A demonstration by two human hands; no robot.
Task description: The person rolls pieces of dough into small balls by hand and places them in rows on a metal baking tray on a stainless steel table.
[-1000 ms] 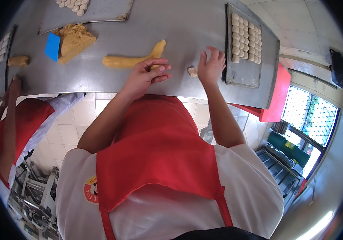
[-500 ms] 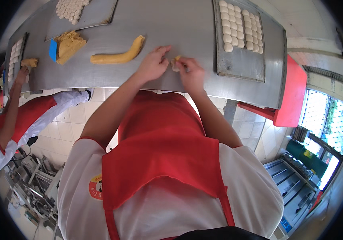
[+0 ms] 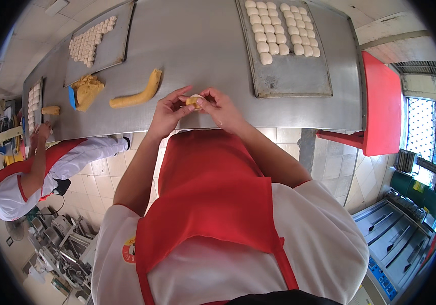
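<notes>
Just above the near edge of the metal table, I hold a small piece of pale dough with yellow filling (image 3: 193,102) on it. The fingers of my left hand (image 3: 168,113) curve around one side of it. From the other side, my right hand (image 3: 221,111) presses its thumb against the filling, with its fingers around the dough. To the left of my hands lies a long, bent roll of yellow filling (image 3: 135,95). Beyond that roll is a rough lump of the same yellow filling (image 3: 88,91), with something flat and blue at its left side.
A tray (image 3: 294,84) at right carries rows of white dough balls (image 3: 266,33). Another tray (image 3: 111,53) at far left holds smaller dough balls (image 3: 92,43). A co-worker (image 3: 37,168) stands at the table's left end, near a narrow tray and a yellow roll. A red table (image 3: 383,104) adjoins the right end.
The dough has come up off the table into both my hands, which have moved together around it. My view has shifted, and the co-worker's hands are now close together.
</notes>
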